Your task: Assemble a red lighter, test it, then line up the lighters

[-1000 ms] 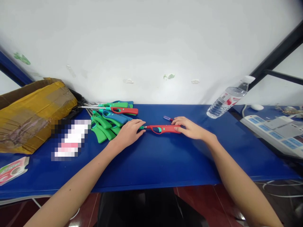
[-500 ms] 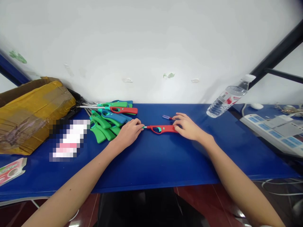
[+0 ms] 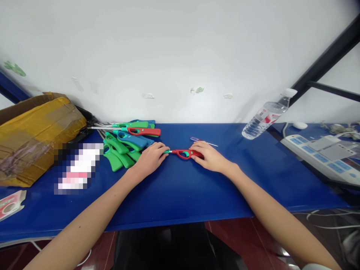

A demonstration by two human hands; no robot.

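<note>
A blue table (image 3: 197, 195) runs along a white wall (image 3: 180, 48). Left of the red lighter (image 3: 185, 153) sit a taped cardboard box (image 3: 36, 144) and a heap of green and blue lighters (image 3: 120, 144); right of it stands a water bottle (image 3: 264, 118). The lighter lies low over the table, fingers of the left hand (image 3: 150, 159) closed around its green-collared neck, fingers of the right hand (image 3: 209, 157) clasping its red handle.

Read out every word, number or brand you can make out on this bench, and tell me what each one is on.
No text is legible in this view.
Water bottle's label: red and white, print too small to read.
Power strip's blue panels: markings too small to read.
Pink card: too blurred to read.
Pixelated packet: obscured, unreadable.
Red utility lighter: no lettering visible.
</note>
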